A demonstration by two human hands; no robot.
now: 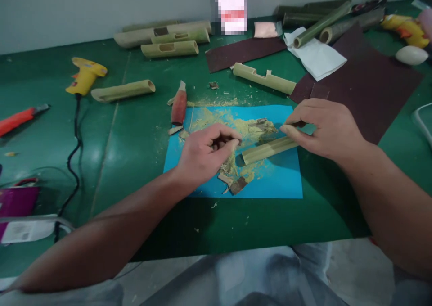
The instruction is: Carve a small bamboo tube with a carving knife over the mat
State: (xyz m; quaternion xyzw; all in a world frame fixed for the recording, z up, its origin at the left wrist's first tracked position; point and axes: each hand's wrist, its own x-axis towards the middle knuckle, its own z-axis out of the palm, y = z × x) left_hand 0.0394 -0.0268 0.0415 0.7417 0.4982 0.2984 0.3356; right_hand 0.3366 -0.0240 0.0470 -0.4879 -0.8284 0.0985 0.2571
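Observation:
A short green bamboo tube (268, 150) lies on a blue sheet (280, 180) strewn with yellowish shavings (243, 126) and small dark scraps. My right hand (324, 128) is closed around the tube's right end, thumb and fingers pinched over it. My left hand (205, 155) sits just left of the tube's open end, its fingers curled in a pinch on something small and dark that I cannot make out.
A red-handled knife (178, 107) lies at the sheet's top left. Several cut bamboo pieces (168, 40) lie at the back. A yellow glue gun (84, 74) with a black cord is at left, dark sandpaper sheets (364, 85) at right, an orange cutter (16, 119) at far left.

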